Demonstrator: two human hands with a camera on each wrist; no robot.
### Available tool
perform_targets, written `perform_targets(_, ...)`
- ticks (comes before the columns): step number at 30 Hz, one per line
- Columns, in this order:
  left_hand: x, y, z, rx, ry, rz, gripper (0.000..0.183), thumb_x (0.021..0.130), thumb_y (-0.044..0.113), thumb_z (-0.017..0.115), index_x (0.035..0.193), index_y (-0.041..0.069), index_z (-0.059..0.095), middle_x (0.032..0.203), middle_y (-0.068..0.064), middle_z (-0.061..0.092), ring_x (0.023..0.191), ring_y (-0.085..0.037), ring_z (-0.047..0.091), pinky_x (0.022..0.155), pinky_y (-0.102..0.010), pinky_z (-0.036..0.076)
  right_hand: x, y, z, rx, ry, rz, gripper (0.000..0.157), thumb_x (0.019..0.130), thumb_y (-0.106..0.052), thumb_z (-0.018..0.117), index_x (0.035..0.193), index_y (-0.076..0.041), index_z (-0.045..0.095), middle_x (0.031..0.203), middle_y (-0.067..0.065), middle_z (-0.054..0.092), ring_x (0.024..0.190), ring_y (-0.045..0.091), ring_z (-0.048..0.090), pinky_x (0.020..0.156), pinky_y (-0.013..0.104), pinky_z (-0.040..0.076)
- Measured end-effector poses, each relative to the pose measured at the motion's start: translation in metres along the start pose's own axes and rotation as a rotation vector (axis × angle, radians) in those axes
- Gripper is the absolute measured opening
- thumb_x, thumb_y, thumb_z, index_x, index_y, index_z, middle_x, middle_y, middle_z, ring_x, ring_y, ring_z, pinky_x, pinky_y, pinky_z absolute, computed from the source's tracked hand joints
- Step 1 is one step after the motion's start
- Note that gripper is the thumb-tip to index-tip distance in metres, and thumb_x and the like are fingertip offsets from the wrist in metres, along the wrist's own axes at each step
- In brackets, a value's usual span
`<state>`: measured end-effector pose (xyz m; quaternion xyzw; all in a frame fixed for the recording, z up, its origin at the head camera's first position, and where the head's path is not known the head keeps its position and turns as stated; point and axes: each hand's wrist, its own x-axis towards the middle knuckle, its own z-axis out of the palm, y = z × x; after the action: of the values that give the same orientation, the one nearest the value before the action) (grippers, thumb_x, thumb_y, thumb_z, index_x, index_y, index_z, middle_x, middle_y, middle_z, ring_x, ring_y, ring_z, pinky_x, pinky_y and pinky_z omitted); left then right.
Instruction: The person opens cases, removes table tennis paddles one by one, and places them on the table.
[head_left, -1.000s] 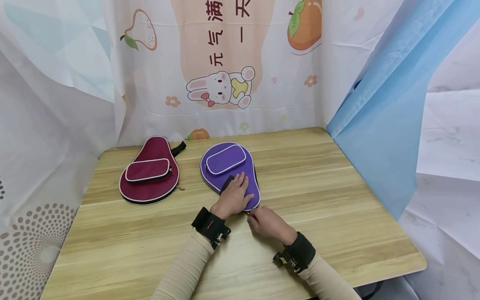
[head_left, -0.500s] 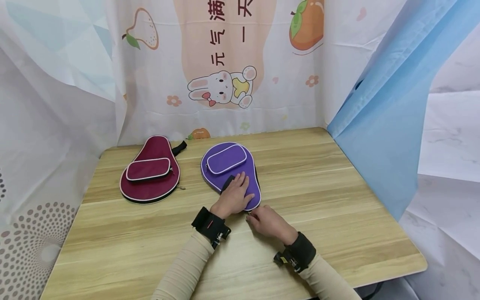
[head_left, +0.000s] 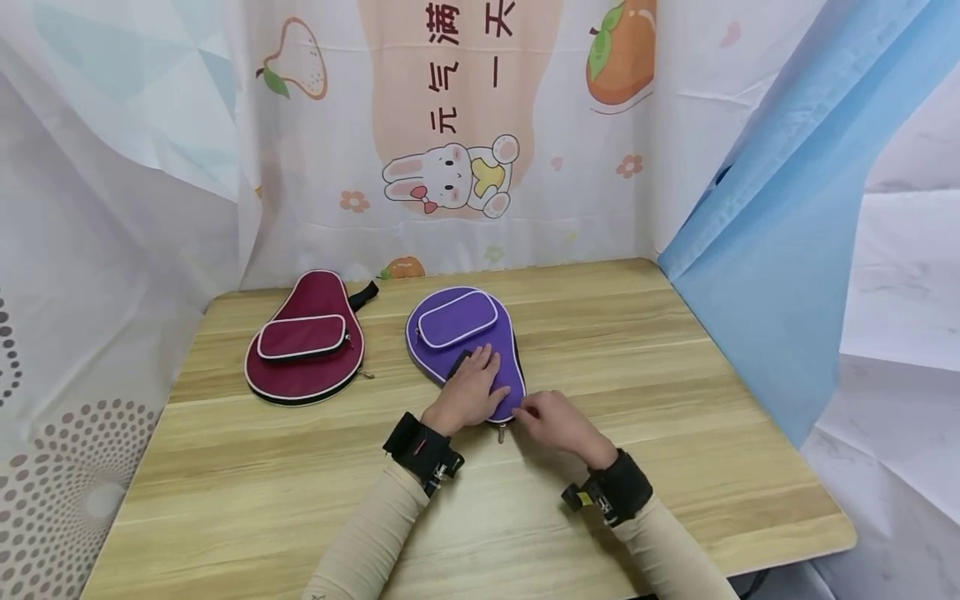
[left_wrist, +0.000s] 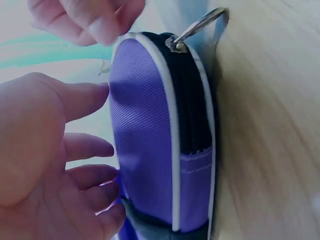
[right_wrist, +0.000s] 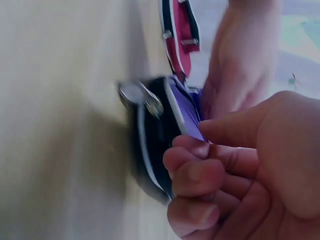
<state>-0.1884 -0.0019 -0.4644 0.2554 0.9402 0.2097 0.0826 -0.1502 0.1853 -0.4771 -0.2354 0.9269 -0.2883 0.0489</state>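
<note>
A purple table tennis paddle case (head_left: 457, 367) with white piping and a small zipped pocket lies on the table, narrow end towards me. My left hand (head_left: 467, 396) rests on its narrow part, fingers spread and extended. From that end hangs a metal zipper pull (head_left: 502, 433), also seen standing out from the black zipper side in the left wrist view. Beside it, at the case's right edge, is my right hand (head_left: 557, 423). Its fingers are loosely curled, thumb and index fingertips right at the white piping. The zipper pull (right_wrist: 135, 95) is outside the right fingers.
A dark red paddle case (head_left: 307, 379) with a pocket and black strap lies at the back left of the wooden table (head_left: 645, 367). Printed curtains hang behind the table's far edge and at both sides.
My right hand has let go of the zipper pull and shifted a little up and right along the case's edge. The left hand stays on the case. The head view has shifted slightly.
</note>
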Motion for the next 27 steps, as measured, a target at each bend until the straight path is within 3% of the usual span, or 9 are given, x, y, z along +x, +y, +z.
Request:
perform_targets(5, -0.013, -0.01, -0.016, -0.031, 0.088, -0.021, 0.06, 0.103, 0.031, 0.053, 0.149, -0.004, 0.038, 0.158, -0.022, 0.03, 0.15, -0.033, 0.022, 0.123, -0.044, 0.02, 0.024, 0.01, -0.018, 0.052, 0.057, 0.043, 0.026, 0.095, -0.008, 0.061, 0.07, -0.004, 0.065, 0.06, -0.004, 0.052, 0.051, 0.007, 0.045, 0.047, 0.023, 0.039)
perform_targets(10, -0.032, -0.023, -0.031, -0.106, 0.144, -0.074, 0.059, 0.103, 0.031, 0.054, 0.149, -0.003, 0.039, 0.159, -0.022, 0.029, 0.149, -0.034, 0.024, 0.122, -0.044, 0.023, 0.047, 0.028, -0.028, 0.109, 0.106, 0.165, 0.026, 0.099, -0.014, 0.055, 0.083, 0.001, 0.07, 0.065, 0.002, 0.058, 0.054, 0.013, 0.05, 0.049, 0.027, 0.041)
perform_targets(17, -0.057, -0.057, -0.03, -0.134, 0.18, -0.149, 0.06, 0.102, 0.028, 0.055, 0.148, -0.006, 0.038, 0.157, -0.026, 0.03, 0.147, -0.038, 0.028, 0.119, -0.047, 0.029, 0.066, 0.046, -0.02, 0.264, 0.108, 0.328, 0.039, 0.103, -0.024, 0.051, 0.072, -0.002, 0.061, 0.058, 0.0, 0.054, 0.05, 0.014, 0.051, 0.049, 0.026, 0.04)
perform_targets(22, -0.072, -0.078, -0.034, -0.16, 0.177, -0.237, 0.06, 0.103, 0.029, 0.054, 0.149, -0.006, 0.037, 0.158, -0.025, 0.029, 0.148, -0.037, 0.026, 0.121, -0.047, 0.025, 0.074, 0.045, -0.011, 0.355, 0.136, 0.381, 0.039, 0.103, -0.029, 0.053, 0.072, -0.006, 0.058, 0.057, -0.001, 0.05, 0.054, 0.015, 0.049, 0.051, 0.027, 0.042)
perform_targets(27, -0.085, -0.09, -0.04, -0.183, 0.183, -0.276, 0.06, 0.103, 0.028, 0.053, 0.148, -0.008, 0.036, 0.158, -0.025, 0.029, 0.149, -0.036, 0.025, 0.121, -0.046, 0.024, 0.082, 0.041, -0.004, 0.461, 0.145, 0.396, 0.039, 0.102, -0.027, 0.056, 0.072, -0.003, 0.055, 0.057, -0.002, 0.048, 0.054, 0.015, 0.046, 0.052, 0.025, 0.039)
